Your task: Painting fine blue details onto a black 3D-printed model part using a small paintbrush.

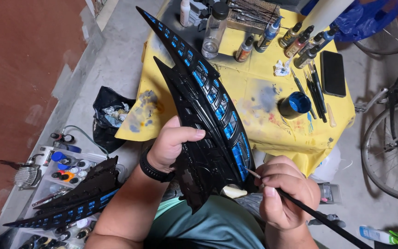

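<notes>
Left hand [173,145] grasps black wing-shaped model part [206,115], upright above lap. Right hand [284,193] pinches fine paintbrush [318,216], tip at lower edge. Most recessed panels already blue; lower black sections unpainted. Blue paint pot [295,104] open on yellow table [254,69].

Centre of frame: L hand [173,145] grips a black wing-shaped model part [203,115] w/ blue panels, its tip pointing to upper left. R hand [284,193], lower right, holds a thin brush [314,214], tip touching the part's blue edge. Behind, upper right: yellow-covered table [259,110] w/ paint bottles [295,39], blue pot [295,104], phone [333,73]. Lower left: second wing part [77,200] over a tray of paints.
</notes>
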